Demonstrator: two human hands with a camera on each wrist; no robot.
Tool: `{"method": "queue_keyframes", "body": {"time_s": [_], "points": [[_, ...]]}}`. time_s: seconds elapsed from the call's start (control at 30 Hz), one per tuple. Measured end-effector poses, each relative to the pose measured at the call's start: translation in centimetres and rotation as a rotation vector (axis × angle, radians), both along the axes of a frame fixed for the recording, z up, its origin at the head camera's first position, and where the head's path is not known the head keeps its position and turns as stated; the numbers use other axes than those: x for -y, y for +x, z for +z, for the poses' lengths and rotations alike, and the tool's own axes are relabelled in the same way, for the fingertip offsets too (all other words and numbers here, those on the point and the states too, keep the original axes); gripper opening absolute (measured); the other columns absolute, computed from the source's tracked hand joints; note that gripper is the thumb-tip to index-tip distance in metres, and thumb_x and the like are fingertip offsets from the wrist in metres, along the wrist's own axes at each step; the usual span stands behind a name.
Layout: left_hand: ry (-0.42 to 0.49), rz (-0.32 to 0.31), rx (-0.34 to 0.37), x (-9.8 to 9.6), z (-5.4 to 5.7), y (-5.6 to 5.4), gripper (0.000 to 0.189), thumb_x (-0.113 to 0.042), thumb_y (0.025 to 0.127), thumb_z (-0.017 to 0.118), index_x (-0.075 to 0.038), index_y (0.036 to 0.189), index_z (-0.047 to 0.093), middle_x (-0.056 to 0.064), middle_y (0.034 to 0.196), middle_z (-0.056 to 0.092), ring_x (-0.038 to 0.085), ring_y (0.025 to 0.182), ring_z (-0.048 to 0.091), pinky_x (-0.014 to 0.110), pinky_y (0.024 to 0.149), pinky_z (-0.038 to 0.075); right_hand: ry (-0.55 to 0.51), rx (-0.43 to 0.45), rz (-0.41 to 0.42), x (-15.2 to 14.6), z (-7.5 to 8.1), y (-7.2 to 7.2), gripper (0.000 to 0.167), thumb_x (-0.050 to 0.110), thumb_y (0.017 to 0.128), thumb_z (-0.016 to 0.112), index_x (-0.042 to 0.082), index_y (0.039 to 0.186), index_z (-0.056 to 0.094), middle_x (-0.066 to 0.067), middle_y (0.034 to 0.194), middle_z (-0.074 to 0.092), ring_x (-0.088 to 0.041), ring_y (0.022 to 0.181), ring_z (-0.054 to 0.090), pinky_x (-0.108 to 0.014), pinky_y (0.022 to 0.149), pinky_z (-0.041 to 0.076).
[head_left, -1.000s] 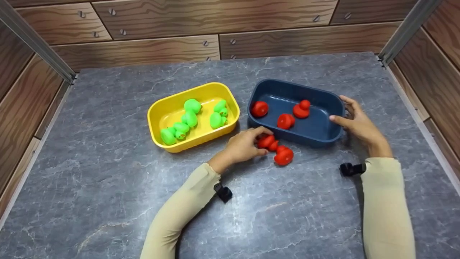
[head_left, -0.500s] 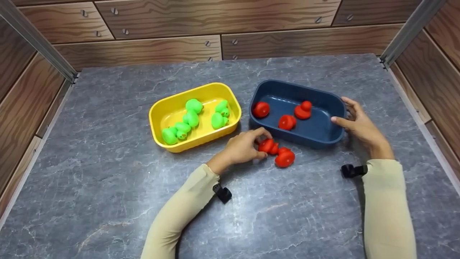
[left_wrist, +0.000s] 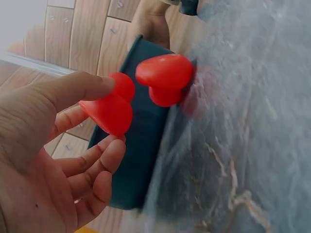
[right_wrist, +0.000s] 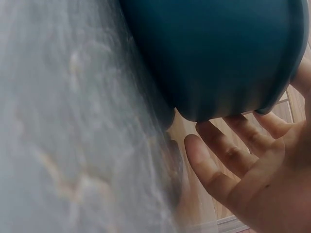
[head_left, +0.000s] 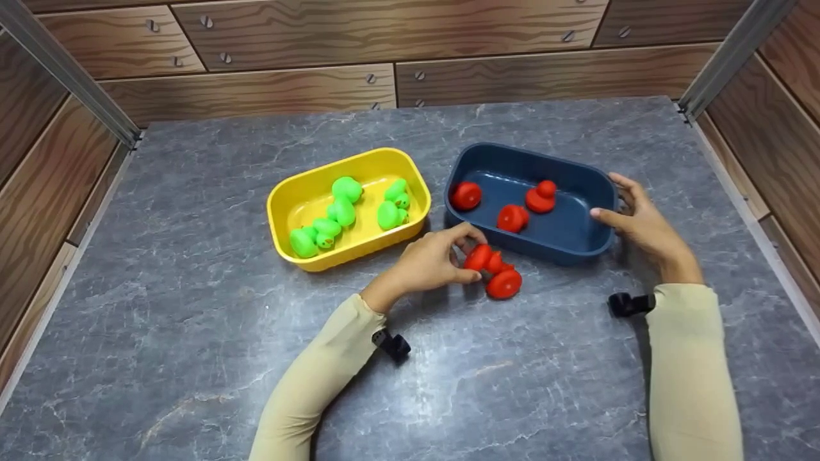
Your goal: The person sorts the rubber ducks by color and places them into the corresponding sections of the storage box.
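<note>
My left hand (head_left: 430, 259) pinches a red toy duck (head_left: 479, 257) between thumb and fingers, just in front of the blue bin. In the left wrist view the thumb lies on this duck (left_wrist: 112, 109) and the fingertips sit under it. Right beside it on the table lies a second red duck (head_left: 504, 283), tipped over. My right hand (head_left: 647, 227) grips the right end of the blue bin (head_left: 554, 250), thumb over the rim and fingers along the outside. Inside that bin are three red ducks (head_left: 541, 197).
To the left of the blue bin stands a yellow bin (head_left: 333, 258) with several green ducks (head_left: 344, 211) in it. Both bins rest on a grey marbled table (head_left: 192, 307). Wood-patterned walls (head_left: 295, 38) close off the back and sides.
The left hand has closed on the nearer red duck and shifted it slightly. The second red duck beside it has turned and moved a little left. The right hand stays on the bin.
</note>
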State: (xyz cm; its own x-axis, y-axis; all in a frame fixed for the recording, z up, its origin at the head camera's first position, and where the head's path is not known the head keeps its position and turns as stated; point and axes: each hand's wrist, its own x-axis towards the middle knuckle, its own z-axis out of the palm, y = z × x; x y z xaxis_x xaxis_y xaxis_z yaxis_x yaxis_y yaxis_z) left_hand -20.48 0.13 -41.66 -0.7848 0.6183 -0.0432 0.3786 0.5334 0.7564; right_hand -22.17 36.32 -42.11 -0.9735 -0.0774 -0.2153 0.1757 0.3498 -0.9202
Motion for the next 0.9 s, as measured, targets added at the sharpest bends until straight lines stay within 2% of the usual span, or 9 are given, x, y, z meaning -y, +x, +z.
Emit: {"method": "queue_keyframes", "body": {"time_s": [0.2, 0.47, 0.6, 0.77, 0.83, 0.9], "points": [[0.043, 0.005, 0.003, 0.0, 0.7, 0.5, 0.047, -0.031, 0.078, 0.080, -0.030, 0.119, 0.056, -0.005, 0.104, 0.066, 0.009, 0.075, 0.062, 0.026, 0.072, 0.049, 0.017, 0.007, 0.004, 0.0, -0.1, -0.1, 0.083, 0.030, 0.094, 0.062, 0.026, 0.155, 0.005, -0.013, 0.162, 0.010, -0.024, 0.135, 0.033, -0.009, 0.083, 0.045], [0.135, 0.052, 0.016, -0.4, 1.6, 0.9, 0.046, -0.027, 0.077, 0.080, -0.029, 0.117, 0.057, -0.003, 0.103, 0.065, 0.009, 0.074, 0.060, 0.023, 0.071, 0.050, -0.032, -0.001, -0.018, 0.0, -0.1, 0.0, 0.081, 0.026, 0.093, 0.063, 0.026, 0.154, 0.010, -0.013, 0.159, 0.015, -0.017, 0.129, 0.036, -0.010, 0.083, 0.046], [0.204, 0.077, -0.028, -0.8, 1.9, 0.7, 0.045, -0.024, 0.078, 0.080, -0.025, 0.117, 0.058, -0.001, 0.101, 0.067, 0.009, 0.075, 0.060, 0.021, 0.070, 0.050, -0.087, -0.003, -0.029, 0.0, -0.1, 0.1, 0.081, 0.023, 0.092, 0.065, 0.025, 0.153, 0.012, -0.012, 0.158, 0.016, -0.014, 0.126, 0.038, -0.010, 0.082, 0.047], [0.289, 0.118, -0.063, -1.5, 2.6, 0.7, 0.045, -0.023, 0.079, 0.080, -0.021, 0.117, 0.057, 0.001, 0.101, 0.068, 0.014, 0.076, 0.062, 0.026, 0.074, 0.052, -0.164, 0.005, -0.046, 0.1, -0.1, 0.1, 0.081, 0.018, 0.090, 0.067, 0.024, 0.152, 0.015, -0.010, 0.157, 0.017, -0.011, 0.122, 0.040, -0.012, 0.081, 0.048], [0.302, 0.146, -0.068, -1.8, 2.8, 0.7, 0.045, -0.024, 0.079, 0.080, -0.021, 0.117, 0.057, 0.001, 0.101, 0.068, 0.015, 0.078, 0.062, 0.027, 0.075, 0.052, -0.159, 0.010, -0.044, 0.1, -0.2, 0.1, 0.081, 0.018, 0.091, 0.067, 0.025, 0.152, 0.014, -0.010, 0.157, 0.016, -0.013, 0.124, 0.039, -0.011, 0.081, 0.048], [0.308, 0.172, -0.079, -2.1, 3.0, 0.7, 0.045, -0.025, 0.079, 0.080, -0.021, 0.117, 0.057, 0.001, 0.101, 0.068, 0.016, 0.081, 0.063, 0.025, 0.076, 0.051, -0.102, 0.010, -0.033, 0.1, -0.2, 0.1, 0.082, 0.022, 0.092, 0.065, 0.026, 0.153, 0.012, -0.011, 0.160, 0.014, -0.016, 0.127, 0.038, -0.010, 0.081, 0.047]]}}
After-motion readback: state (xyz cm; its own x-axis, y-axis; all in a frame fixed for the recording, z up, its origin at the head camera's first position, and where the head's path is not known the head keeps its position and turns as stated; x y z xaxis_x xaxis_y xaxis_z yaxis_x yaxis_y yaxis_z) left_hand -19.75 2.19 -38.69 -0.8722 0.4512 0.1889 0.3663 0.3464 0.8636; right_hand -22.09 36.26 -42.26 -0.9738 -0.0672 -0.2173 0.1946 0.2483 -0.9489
